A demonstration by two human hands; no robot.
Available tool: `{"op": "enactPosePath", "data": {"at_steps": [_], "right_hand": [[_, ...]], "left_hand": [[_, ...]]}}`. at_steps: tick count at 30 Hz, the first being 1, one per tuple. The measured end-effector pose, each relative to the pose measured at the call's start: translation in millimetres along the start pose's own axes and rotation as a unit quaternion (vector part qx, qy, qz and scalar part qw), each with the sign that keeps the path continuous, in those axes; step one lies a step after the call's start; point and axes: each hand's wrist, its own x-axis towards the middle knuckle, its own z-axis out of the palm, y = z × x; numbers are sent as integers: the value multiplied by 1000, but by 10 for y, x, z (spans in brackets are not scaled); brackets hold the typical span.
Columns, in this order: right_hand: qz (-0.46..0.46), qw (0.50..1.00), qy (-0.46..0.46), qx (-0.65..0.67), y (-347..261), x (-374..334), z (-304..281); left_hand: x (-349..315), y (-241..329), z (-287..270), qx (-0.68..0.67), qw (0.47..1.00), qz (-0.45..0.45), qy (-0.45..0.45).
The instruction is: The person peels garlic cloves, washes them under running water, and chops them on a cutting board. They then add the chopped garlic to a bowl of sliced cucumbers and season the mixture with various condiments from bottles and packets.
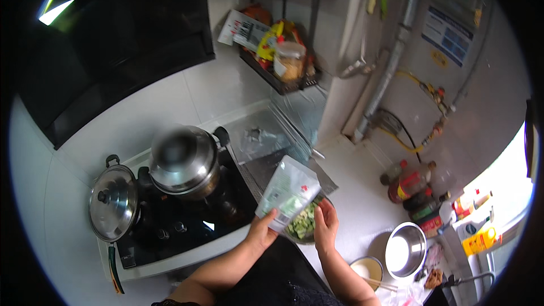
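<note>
My left hand point(264, 229) is closed on the lower end of a white and clear plastic packet point(290, 190) with pale green and red print. The packet is tilted over a bowl point(306, 242) and hides part of it. Chopped green vegetables point(301, 224) show inside the bowl. My right hand point(326, 228) is beside the packet, above the bowl's right side. Its fingers are loosely bent and apart, and I see nothing held in them.
On the black gas hob point(170, 232) stand a lidded steel pot point(184, 164) and a lidded pan point(113, 204), its handle jutting forward. To the right are a steel basin point(406, 249), a bowl point(368, 269) with chopsticks and several bottles point(411, 184). A loaded rack point(277, 73) hangs above.
</note>
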Motion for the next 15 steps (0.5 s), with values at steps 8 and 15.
{"op": "enactPosePath", "data": {"at_steps": [8, 15], "right_hand": [[-89, 995, -38, 1, -657, 208, 668], [-145, 986, -67, -35, -1701, 908, 1503]], "left_hand": [[168, 321, 367, -63, 991, -91, -72], [464, 1420, 1008, 36, 987, -9, -156]]}}
